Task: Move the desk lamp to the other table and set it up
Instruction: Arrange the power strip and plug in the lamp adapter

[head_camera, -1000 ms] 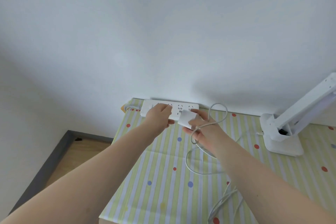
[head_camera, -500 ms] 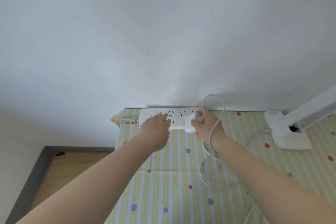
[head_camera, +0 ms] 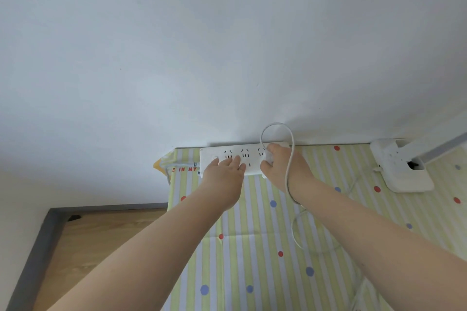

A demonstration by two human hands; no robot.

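Hands met at the power strip (head_camera: 235, 159): the left hand (head_camera: 225, 169) lay flat, fingers spread, apparently steadying it, while the right hand (head_camera: 280, 164) closed around the white plug (head_camera: 268, 158), cable (head_camera: 288, 149) looping over the wrist. The desk lamp (head_camera: 404, 171) stood at right on the striped table (head_camera: 252, 235).

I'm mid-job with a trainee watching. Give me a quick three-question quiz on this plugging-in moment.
1. True or false: the left hand rests flat on the power strip.
2. What does the right hand grip? A) white plug adapter B) lamp base C) tablecloth
3. Where does the lamp base stand relative to the strip?

Key: 1 true. 2 A, the plug adapter, its cable looping over the wrist. 3 To its right, along the wall, on the striped tablecloth.
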